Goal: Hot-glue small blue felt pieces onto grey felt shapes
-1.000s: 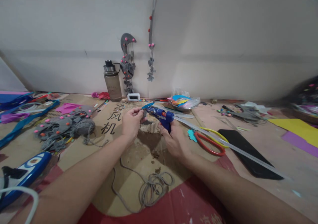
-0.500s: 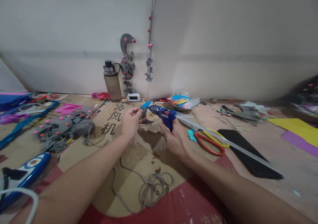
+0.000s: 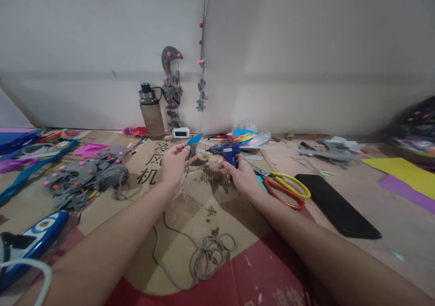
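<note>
Pinching the curved grey felt piece (image 3: 193, 152), the left hand (image 3: 175, 164) should keep off the tip of the blue plastic glue gun (image 3: 231, 153) the right hand (image 3: 245, 177) grips.

you have two bare hands, one left hand (image 3: 175, 166) and one right hand (image 3: 247, 179), one blue plastic glue gun (image 3: 230, 153), one grey crescent-shaped piece (image 3: 193, 153) and one blue pointed piece (image 3: 195, 139). you also have one pair of red-and-yellow-handled scissors (image 3: 271, 174), one flat black rectangular slab (image 3: 336, 204), one translucent brown bottle (image 3: 152, 118), one small white digital display (image 3: 181, 133) and two grey hanging strands (image 3: 172, 91).
</note>
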The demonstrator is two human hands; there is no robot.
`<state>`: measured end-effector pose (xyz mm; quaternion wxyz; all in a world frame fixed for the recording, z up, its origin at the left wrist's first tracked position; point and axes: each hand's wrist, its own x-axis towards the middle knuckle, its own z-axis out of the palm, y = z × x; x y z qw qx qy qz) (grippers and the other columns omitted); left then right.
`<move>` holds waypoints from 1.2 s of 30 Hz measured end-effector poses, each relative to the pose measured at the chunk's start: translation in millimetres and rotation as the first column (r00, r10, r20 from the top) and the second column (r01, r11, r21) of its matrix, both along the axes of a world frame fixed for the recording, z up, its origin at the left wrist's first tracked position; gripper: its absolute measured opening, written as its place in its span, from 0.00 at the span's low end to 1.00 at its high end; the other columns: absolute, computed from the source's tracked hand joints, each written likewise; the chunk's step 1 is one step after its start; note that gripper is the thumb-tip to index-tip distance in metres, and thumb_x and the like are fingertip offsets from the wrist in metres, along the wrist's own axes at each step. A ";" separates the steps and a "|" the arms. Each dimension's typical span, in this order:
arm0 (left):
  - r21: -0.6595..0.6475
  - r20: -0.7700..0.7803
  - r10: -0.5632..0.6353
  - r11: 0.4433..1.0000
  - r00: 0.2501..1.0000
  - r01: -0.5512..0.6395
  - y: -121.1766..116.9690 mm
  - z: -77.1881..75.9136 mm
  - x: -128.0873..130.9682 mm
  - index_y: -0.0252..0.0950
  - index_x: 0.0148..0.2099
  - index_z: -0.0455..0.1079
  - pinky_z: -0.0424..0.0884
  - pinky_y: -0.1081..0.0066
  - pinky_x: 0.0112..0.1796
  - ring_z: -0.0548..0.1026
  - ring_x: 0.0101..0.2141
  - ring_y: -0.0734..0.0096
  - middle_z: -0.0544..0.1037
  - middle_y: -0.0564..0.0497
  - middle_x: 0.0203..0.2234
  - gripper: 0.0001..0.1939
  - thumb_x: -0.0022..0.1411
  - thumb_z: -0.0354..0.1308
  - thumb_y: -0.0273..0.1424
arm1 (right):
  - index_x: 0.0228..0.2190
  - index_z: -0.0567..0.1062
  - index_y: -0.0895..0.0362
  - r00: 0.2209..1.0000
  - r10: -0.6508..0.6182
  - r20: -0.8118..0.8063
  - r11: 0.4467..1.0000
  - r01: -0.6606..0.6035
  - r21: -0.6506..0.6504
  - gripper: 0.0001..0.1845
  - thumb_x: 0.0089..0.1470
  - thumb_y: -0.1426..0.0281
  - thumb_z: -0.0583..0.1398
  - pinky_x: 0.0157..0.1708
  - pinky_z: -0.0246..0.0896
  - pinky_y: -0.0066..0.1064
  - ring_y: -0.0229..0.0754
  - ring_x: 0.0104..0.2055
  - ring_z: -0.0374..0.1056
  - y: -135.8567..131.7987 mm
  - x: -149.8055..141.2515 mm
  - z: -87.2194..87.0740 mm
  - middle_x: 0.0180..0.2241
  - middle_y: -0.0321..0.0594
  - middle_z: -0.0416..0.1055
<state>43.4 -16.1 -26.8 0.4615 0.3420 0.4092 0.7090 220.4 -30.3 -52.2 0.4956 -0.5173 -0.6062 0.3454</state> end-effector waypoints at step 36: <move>0.155 -0.001 -0.156 0.976 0.988 0.154 -6.2 18.2 1.3 0.34 0.35 0.70 0.74 0.69 0.35 0.75 0.31 0.73 0.77 0.50 0.31 0.11 0.48 0.65 0.31 | 0.30 0.71 0.57 0.955 0.150 -0.256 0.968 -0.089 0.234 0.10 0.49 0.63 0.56 0.30 0.59 0.28 0.35 0.28 0.61 0.9 -69.5 46.9 0.26 0.34 0.67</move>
